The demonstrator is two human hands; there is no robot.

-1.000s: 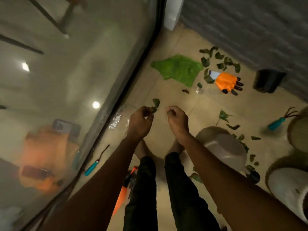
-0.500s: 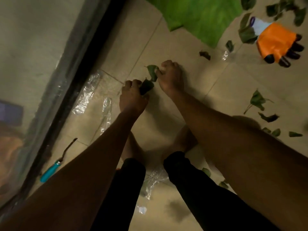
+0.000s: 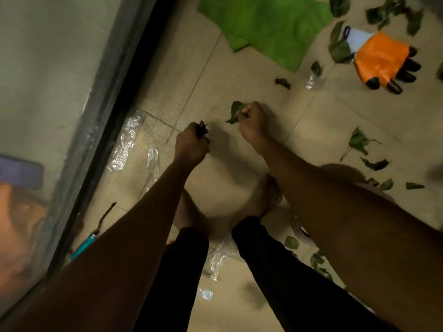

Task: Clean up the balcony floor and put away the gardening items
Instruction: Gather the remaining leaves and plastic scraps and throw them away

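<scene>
Both my arms reach down toward the tiled balcony floor (image 3: 311,121). My left hand (image 3: 190,146) grips dark leaves (image 3: 202,128) in a closed fist. My right hand (image 3: 253,124) pinches a green leaf (image 3: 236,111) just above the tiles. More fallen leaves (image 3: 358,142) lie scattered to the right and at the far right top. An orange gardening glove (image 3: 381,62) with black fingertips lies at the upper right. A teal-handled hand tool (image 3: 87,243) lies by the glass door, partly hidden behind my left arm.
A green cloth (image 3: 271,25) is spread at the top. A glass sliding door with a black frame (image 3: 127,111) runs along the left. Clear plastic scraps (image 3: 124,144) lie near the frame, and clear plastic wrap (image 3: 219,257) sits between my bare feet (image 3: 261,200).
The view has dropped closer to the floor. My two hands have moved apart, the left back toward me with its leaves, the right holding its leaf farther out.
</scene>
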